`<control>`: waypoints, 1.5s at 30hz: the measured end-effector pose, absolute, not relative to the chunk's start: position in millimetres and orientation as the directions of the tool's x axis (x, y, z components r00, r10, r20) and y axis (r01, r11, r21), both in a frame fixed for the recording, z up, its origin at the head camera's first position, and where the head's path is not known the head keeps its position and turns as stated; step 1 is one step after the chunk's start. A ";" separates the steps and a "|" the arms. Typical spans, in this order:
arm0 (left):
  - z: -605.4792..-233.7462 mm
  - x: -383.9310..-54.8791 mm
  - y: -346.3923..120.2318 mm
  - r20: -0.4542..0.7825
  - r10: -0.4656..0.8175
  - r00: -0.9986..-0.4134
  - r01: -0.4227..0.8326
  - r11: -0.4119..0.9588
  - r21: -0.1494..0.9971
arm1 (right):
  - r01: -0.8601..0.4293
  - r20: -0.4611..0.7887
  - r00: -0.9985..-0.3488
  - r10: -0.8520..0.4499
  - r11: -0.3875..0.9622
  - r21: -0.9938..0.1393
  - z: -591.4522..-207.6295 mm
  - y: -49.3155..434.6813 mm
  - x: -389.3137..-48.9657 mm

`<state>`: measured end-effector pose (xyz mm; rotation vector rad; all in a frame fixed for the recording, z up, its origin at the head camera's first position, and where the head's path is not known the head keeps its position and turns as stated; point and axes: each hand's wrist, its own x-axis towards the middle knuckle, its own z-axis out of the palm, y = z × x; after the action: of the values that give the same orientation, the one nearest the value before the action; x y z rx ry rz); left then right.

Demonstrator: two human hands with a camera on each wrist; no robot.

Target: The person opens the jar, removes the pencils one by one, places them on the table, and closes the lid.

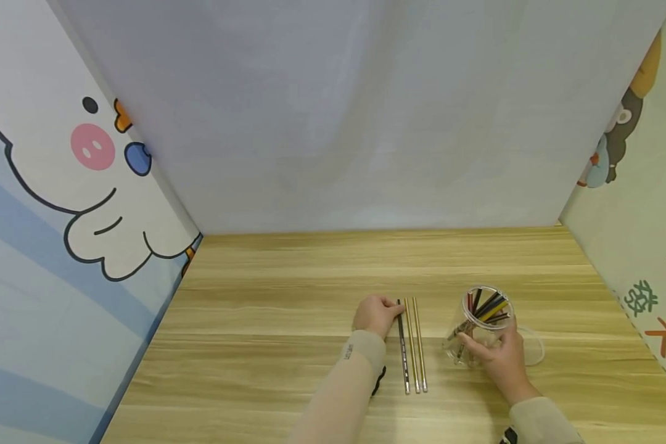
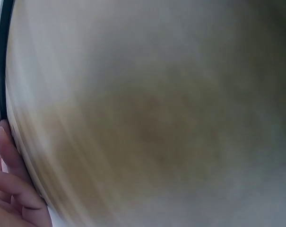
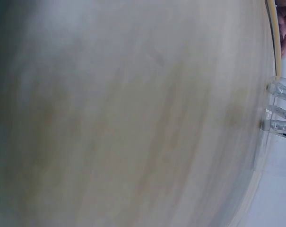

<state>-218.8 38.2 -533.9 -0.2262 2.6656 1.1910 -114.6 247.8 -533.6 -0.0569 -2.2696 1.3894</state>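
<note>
My left hand [image 1: 374,316] pinches the upper end of a black pencil [image 1: 403,351] lying on the table, thumb and index finger at its tip. Two gold pencils [image 1: 412,345] lie parallel just right of it, all with their silver-banded ends toward me. In the left wrist view, fingers [image 2: 15,189] show at the left edge beside a dark strip. With thumb and fingers around its side, my right hand [image 1: 502,361] holds a clear jar [image 1: 449,348]. Several dark, red and yellow pencils [image 1: 485,306] lean inside it. Their silver-banded ends [image 3: 277,126] show in the right wrist view.
The wood-grain table [image 1: 272,277] meets a pale grey wall [image 1: 322,123] at the back. Printed cartoon panels stand on the left [image 1: 44,160] and right [image 1: 633,203]. A pale rounded outline [image 1: 542,351] lies on the table just right of the jar.
</note>
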 end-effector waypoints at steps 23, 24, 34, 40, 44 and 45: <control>-530.2 -215.1 38.4 -0.256 -0.059 -0.965 -0.227 0.674 0.703 | -0.192 0.355 -0.891 0.282 0.475 -0.859 -533.2 248.3 -112.4; -530.1 -215.1 38.5 -0.256 -0.059 -0.965 -0.228 0.674 0.703 | -0.196 0.359 -0.890 0.281 0.474 -0.858 -533.3 248.4 -112.6; -529.2 -215.1 38.8 -0.262 -0.063 -0.963 -0.235 0.674 0.700 | -0.222 0.384 -0.884 0.267 0.483 -0.847 -533.6 248.9 -113.7; -530.3 -215.1 39.1 -0.258 -0.065 -0.964 -0.233 0.672 0.703 | -0.213 0.375 -0.885 0.277 0.475 -0.854 -533.1 248.9 -113.4; -530.0 -215.3 39.0 -0.252 -0.063 -0.966 -0.227 0.677 0.700 | -0.205 0.366 -0.887 0.281 0.471 -0.858 -532.0 248.5 -113.1; -529.8 -215.3 38.8 -0.252 -0.062 -0.966 -0.226 0.677 0.700 | -0.202 0.363 -0.888 0.282 0.471 -0.859 -531.7 248.4 -113.0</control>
<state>-215.3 38.8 -529.8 -0.2331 2.6826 1.1614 -113.0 248.4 -531.7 -0.0669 -2.2624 1.4091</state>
